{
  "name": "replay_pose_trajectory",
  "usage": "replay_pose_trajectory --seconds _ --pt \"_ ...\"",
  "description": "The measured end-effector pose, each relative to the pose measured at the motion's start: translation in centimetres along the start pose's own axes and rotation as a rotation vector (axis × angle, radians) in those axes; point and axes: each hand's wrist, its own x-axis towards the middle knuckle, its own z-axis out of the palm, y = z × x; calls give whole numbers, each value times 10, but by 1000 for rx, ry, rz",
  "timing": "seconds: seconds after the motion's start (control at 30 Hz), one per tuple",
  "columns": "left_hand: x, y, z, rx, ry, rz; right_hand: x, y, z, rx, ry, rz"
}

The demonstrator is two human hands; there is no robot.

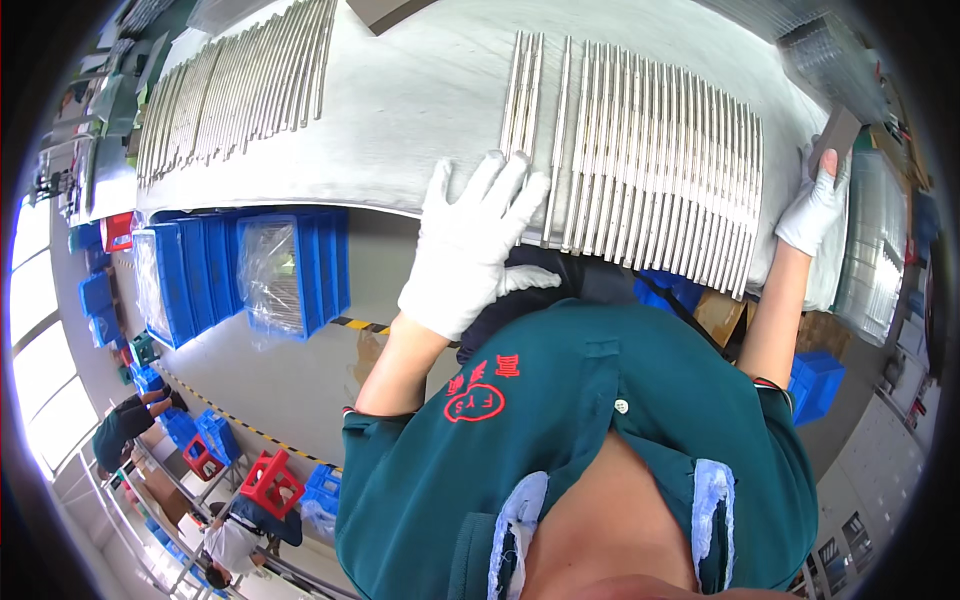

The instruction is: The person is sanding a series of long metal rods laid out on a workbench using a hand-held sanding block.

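Note:
Slim silvery metal rods (665, 165) lie side by side in a long row on the white-covered table (420, 110). A few of them, the separate rods (522, 85), sit slightly apart at the row's left end. My left hand (470, 245), in a white glove, is open with fingers spread, its fingertips over the near part of those separate rods. At the row's right side, my right hand (815, 205) is closed around a grey-brown flat block (836, 135). Its glove leaves a fingertip bare.
Another row of rods (240, 85) lies at the table's far left. A second grey-brown block (385, 12) is at the far edge. Clear plastic trays (872, 250) stand stacked on the right. Blue crates (200, 275) stand below left; other people are farther back.

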Motion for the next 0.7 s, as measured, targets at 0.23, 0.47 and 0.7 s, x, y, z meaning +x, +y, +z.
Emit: replay_pose_trajectory --seconds 0.23,0.47,0.7 --pt "10 18 6 -101 -58 93 -5 3 1 -180 -9 -89" --pt "3 13 4 -48 -41 72 -8 -1 5 -239 -17 -128" --pt "-17 -3 -4 15 3 -19 -11 -5 9 -254 -19 -153"
